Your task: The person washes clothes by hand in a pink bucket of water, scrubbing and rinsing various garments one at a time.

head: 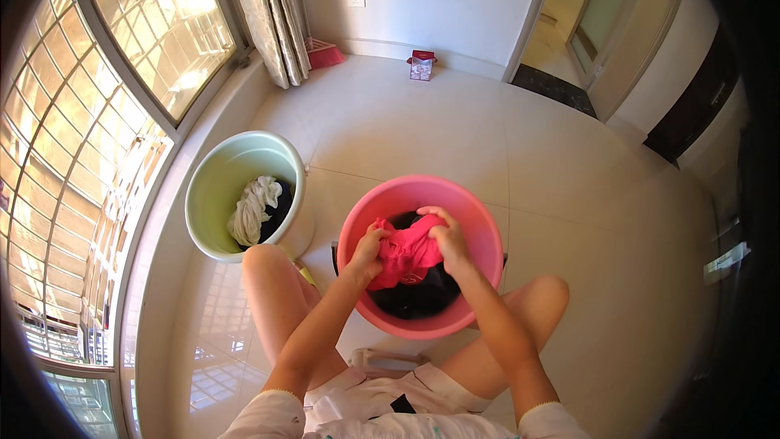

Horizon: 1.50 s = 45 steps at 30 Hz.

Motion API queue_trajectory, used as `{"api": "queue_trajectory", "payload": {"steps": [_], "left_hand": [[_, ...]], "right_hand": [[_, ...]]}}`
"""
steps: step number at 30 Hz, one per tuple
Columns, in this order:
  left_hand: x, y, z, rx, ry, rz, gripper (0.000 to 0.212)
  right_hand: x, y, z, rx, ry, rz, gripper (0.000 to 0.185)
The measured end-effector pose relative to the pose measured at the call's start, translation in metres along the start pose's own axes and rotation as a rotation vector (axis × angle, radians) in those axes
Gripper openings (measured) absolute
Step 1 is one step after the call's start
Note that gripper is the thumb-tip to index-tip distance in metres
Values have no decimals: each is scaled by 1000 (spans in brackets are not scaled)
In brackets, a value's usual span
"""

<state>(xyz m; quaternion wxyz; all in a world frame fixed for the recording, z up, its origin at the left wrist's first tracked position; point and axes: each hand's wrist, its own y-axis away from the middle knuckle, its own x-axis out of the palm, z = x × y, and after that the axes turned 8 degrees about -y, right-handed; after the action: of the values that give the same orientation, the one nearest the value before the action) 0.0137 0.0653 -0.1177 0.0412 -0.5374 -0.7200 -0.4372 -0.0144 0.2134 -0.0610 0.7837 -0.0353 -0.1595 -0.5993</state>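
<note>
A bunched bright pink cloth garment (409, 250) is stretched between my two hands, over the inside of a pink plastic tub (481, 219). My left hand (368, 251) grips its left side, and my right hand (450, 239) grips the upper right part. Beneath it, dark wet fabric (414, 299) lies in the bottom of the tub; whether water covers it is hard to tell. The tub stands on the floor between my bent knees, with a dark handle fitting (334, 256) at its left side.
To the left stands a pale green plastic bucket (207, 195) holding a white cloth (253, 207) and dark fabric (277, 210). A barred window (73, 195) and ledge run along the left. A red broom (326, 55) and a small box (421, 66) are by the far wall, with a doorway beyond right.
</note>
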Motion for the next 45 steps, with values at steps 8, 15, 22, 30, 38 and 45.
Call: {"api": "queue_trajectory", "payload": {"steps": [8, 15, 22, 30, 38, 45], "left_hand": [[6, 9, 7, -97, 197, 397, 33], [36, 24, 8, 38, 156, 246, 21], [22, 23, 5, 84, 61, 216, 21], [38, 43, -3, 1, -110, 193, 28], [21, 52, -38, 491, -967, 279, 35], [11, 45, -37, 598, -1173, 274, 24]], "right_hand": [[54, 48, -12, -615, 975, 224, 30], [37, 8, -22, -703, 840, -43, 20], [43, 23, -14, -696, 850, 52, 15], [28, 9, -14, -682, 950, -64, 21], [-16, -8, 13, -131, 261, 202, 23], [-20, -3, 13, -158, 441, 439, 44]]}}
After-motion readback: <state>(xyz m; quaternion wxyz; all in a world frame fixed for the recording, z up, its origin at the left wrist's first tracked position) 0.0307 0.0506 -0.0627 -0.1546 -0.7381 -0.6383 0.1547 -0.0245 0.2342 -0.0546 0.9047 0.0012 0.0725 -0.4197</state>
